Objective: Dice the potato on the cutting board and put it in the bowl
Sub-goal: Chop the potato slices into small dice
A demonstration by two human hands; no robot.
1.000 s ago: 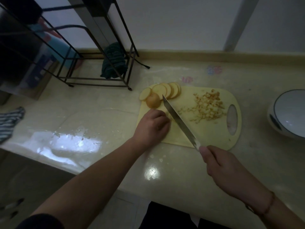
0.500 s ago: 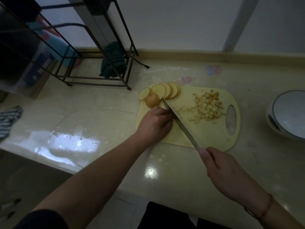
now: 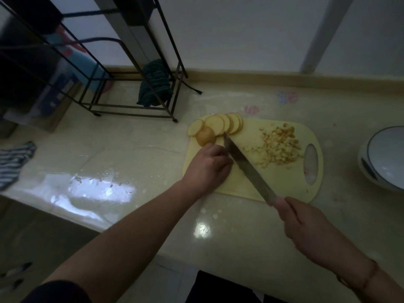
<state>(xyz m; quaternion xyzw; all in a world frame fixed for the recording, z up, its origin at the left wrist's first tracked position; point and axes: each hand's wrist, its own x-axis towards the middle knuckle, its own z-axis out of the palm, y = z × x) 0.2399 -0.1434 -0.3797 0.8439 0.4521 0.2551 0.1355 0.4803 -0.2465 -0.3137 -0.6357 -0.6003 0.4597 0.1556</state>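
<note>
A pale yellow cutting board (image 3: 290, 189) lies on the counter. Fanned potato slices (image 3: 220, 124) and a potato end piece (image 3: 205, 136) sit at its far left corner. A heap of diced potato (image 3: 277, 146) lies toward the board's handle hole. My left hand (image 3: 207, 168) rests curled on the board's left part; whatever is under its fingers is hidden. My right hand (image 3: 306, 224) grips the handle of a long knife (image 3: 247, 169), whose blade lies right beside the left fingers. A white bowl (image 3: 371, 169) with a dark rim stands at the right edge.
A black wire rack (image 3: 131, 79) with a dark green cloth (image 3: 155, 84) stands at the back left. A striped towel (image 3: 13, 160) lies at the counter's left edge. Water drops (image 3: 98, 182) glisten left of the board. A wall runs along the back.
The knife blade has shifted slightly left against my left fingers, and my left hand has slid a little farther up the board. The slices and dice have not moved.
</note>
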